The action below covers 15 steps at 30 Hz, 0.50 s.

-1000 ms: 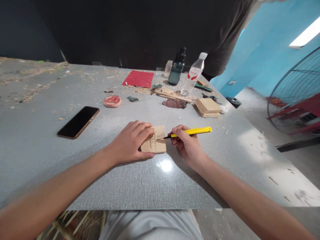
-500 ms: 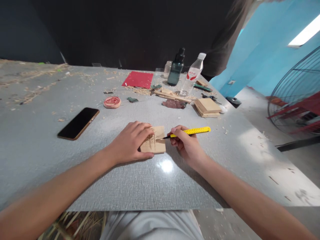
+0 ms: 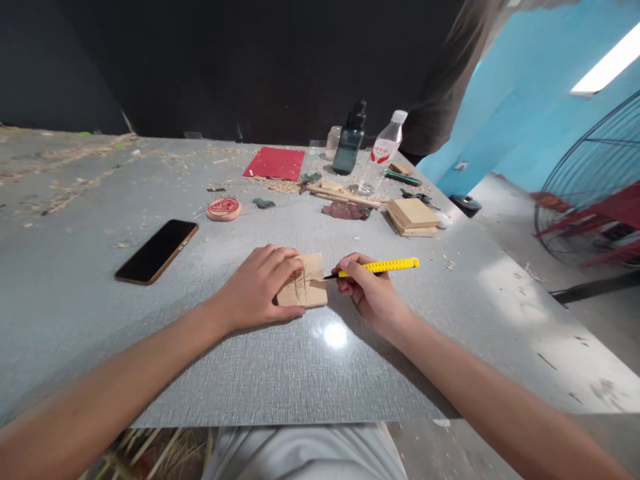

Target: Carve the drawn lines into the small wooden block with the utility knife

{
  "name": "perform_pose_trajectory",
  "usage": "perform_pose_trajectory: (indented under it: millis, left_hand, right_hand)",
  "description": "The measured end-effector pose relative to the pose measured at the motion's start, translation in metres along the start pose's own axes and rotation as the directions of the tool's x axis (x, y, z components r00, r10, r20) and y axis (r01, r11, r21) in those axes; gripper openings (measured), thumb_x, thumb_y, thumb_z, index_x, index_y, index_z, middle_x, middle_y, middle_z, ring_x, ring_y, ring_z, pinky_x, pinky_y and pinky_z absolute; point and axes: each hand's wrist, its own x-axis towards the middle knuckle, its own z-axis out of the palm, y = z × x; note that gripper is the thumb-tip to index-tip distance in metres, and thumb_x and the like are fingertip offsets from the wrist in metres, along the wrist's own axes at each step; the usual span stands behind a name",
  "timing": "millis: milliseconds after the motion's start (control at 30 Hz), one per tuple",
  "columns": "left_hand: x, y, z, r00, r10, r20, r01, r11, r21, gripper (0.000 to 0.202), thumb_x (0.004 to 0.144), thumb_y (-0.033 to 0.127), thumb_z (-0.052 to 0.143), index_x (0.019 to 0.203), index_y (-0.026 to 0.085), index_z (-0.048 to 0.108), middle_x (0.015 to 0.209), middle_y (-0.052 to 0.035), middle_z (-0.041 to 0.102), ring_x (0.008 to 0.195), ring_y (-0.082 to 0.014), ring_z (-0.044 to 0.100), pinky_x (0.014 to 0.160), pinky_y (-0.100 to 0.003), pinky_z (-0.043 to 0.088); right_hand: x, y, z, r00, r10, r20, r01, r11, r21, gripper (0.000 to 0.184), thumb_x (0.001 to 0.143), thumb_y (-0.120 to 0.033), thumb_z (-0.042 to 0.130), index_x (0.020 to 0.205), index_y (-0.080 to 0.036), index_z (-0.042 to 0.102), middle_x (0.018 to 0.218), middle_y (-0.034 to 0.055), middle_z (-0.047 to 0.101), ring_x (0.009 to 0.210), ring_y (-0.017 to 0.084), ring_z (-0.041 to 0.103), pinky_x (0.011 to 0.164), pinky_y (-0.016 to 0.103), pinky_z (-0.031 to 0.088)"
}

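Note:
A small square wooden block [image 3: 314,291] with dark lines cut or drawn on its top lies flat on the grey table. Gripping its left side is my left hand [image 3: 260,283], with the thumb along the near edge and the fingers over the top. My right hand [image 3: 370,293] holds a yellow utility knife [image 3: 393,265] like a pen. The knife's dark blade points left and meets the block's right edge; whether the tip is cutting in I cannot tell.
A phone [image 3: 157,251] and a round red-marked wooden disc [image 3: 224,209] lie to the left. Farther back are red paper [image 3: 275,163], a dark dropper bottle [image 3: 349,143], a plastic water bottle [image 3: 384,153], wood sticks [image 3: 345,195] and stacked wooden blocks [image 3: 414,215]. Shavings litter the table.
The view has shifted slightly. My left hand still grips the block, and the knife tip stays at the block's right edge with barely any visible movement.

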Motion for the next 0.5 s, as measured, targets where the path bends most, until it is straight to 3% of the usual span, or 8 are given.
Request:
perform_pose_trajectory:
  millis: [200,500]
  left_hand:
    - [0.0005,0.0004,0.0005,1.0,0.006,-0.008,-0.006,1.0,0.002,0.061,0.093,0.066,0.075,0.127,0.019,0.056,0.144,-0.0167,0.064,0.127,-0.0353,0.059,0.103,-0.049,0.047]
    - [0.0011,0.0015,-0.0017,1.0,0.022,-0.015,-0.022,1.0,0.009,0.063,0.095,0.072,0.069,0.128,0.019,0.06,0.143,-0.0176,0.064,0.127,-0.0358,0.059,0.104,-0.051,0.047]
  right_hand:
    - [-0.0014,0.0001,0.0007,0.999,0.033,0.036,-0.034,0.999,0.035,0.023,0.076,-0.036,0.091,0.075,-0.02,0.075,0.082,0.0017,0.071,0.066,0.011,0.059,0.061,0.024,0.046]
    - [0.0006,-0.0047,-0.0007,0.998,0.004,-0.061,-0.002,0.999,0.035,0.023,0.075,-0.032,0.091,0.072,-0.02,0.071,0.074,-0.0004,0.066,0.062,0.011,0.054,0.057,0.026,0.041]
